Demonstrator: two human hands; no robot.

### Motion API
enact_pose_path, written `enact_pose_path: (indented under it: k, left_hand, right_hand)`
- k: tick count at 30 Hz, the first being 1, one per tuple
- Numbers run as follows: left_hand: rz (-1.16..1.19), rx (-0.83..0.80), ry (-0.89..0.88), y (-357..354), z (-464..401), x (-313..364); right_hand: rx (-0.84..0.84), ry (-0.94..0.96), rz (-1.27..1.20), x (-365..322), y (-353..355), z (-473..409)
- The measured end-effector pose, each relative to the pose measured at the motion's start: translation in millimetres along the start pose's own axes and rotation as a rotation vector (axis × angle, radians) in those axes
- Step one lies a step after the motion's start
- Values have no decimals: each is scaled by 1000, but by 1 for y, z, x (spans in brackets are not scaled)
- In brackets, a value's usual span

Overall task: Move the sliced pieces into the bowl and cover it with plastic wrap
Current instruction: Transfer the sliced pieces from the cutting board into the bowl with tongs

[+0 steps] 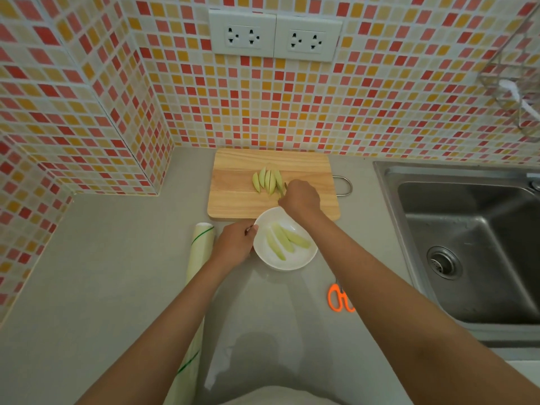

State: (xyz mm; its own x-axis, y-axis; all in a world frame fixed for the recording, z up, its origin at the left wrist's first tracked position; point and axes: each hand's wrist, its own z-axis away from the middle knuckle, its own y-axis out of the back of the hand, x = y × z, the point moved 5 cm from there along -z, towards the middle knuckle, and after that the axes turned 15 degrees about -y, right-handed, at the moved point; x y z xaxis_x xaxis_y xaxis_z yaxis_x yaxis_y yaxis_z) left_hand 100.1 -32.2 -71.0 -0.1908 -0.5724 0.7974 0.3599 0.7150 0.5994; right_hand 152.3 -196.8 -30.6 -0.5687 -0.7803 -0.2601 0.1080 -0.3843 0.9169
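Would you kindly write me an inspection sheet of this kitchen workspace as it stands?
Surface: grey counter, shadowed near the person.
Job's things: white bowl holds three slices; slices on board lie on the cutting board; plastic wrap roll left of the bowl.
Clutter: orange scissors.
Hands: left hand grips the bowl's rim; right hand pinches a slice.
Cables: nothing seen.
Surroundings: tiled wall, two sockets, sink, wire rack.
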Motion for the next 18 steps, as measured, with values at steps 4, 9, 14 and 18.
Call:
enact_pose_path:
  k: [4,9,14,18]
  left_hand:
    - [-2,-1,-1,0,0,1]
    - [-13,-3,1,0,-2,-1]
    - [-21,-5,-1,-1,-1,-1]
    - [-31,6,-10,-1,-1,1]
  right_hand:
    - [-1,10,-22,-2,1,-1]
    - [-33,-4,-260,20,21,34]
    - [-111,-4,-287,64,17,104]
    - [-192,0,-138,80,-6,130]
